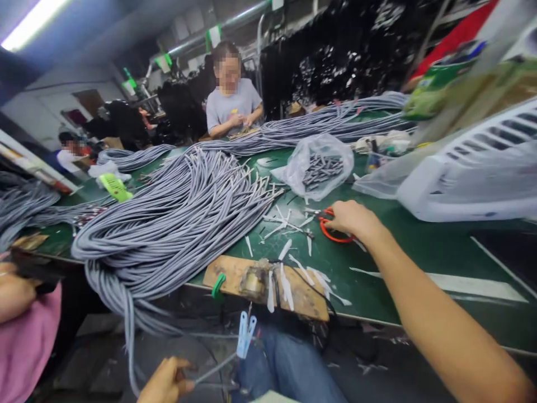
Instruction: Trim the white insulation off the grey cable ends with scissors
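My right hand (351,219) reaches out over the green table (419,246) and closes on red-handled scissors (331,230). My left hand (165,382) is low, below the table edge, pinching the end of a grey cord (213,369) near a pale blue clip (245,333). A big bundle of grey cords (176,218) lies on the table to the left and drapes over its edge. White cut tips (289,224) are scattered by the scissors. A wooden board (268,285) with a small metal fixture (254,280) is clamped at the near edge.
A clear plastic bag of small dark parts (321,168) lies beyond the scissors. A white slatted appliance (478,168) stands at right. A person in a grey shirt (232,103) works across the table; another person's pink sleeve (25,336) is at left.
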Motion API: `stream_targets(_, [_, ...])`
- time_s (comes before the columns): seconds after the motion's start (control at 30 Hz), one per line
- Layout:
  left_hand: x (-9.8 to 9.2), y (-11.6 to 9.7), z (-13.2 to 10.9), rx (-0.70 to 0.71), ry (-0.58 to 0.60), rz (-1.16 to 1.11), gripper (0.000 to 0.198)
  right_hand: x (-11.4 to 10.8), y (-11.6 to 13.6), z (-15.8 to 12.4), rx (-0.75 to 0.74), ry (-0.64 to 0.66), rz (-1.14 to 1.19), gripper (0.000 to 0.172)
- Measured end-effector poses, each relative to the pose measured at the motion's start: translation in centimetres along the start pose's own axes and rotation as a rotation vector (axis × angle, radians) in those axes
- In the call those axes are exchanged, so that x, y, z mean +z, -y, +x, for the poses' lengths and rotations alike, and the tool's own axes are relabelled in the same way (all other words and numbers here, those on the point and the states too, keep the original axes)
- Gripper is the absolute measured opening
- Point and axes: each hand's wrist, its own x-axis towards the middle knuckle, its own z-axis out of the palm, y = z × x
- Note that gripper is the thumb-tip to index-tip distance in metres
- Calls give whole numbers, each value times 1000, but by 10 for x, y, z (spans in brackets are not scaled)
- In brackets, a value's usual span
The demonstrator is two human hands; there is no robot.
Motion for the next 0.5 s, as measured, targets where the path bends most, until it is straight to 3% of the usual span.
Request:
stream_targets(0.07, [-5,-6,5,-65,34,211,29,-4,0,-1,9,20,-56,27])
stream_targets(0.13, [-12,-29,9,35,68,161,31,-7,3,-4,-54,-24,-44,28])
stream_targets(0.27, [-31,-105,13,364,22,-206,35,2,19,-9,-225,-40,21,31])
stream_targets(0.37, [-50,-169,30,562,-103,-281,34,12,27,-10,-246,-9,-8,37])
stream_targets(0.43, [-58,-210,54,675,-173,-160,31,15,29,-9,-247,-23,-15,39])
stream_targets(0.5, [-60,-247,82,704,-333,156,25,15,29,-9,-260,-54,-10,37])
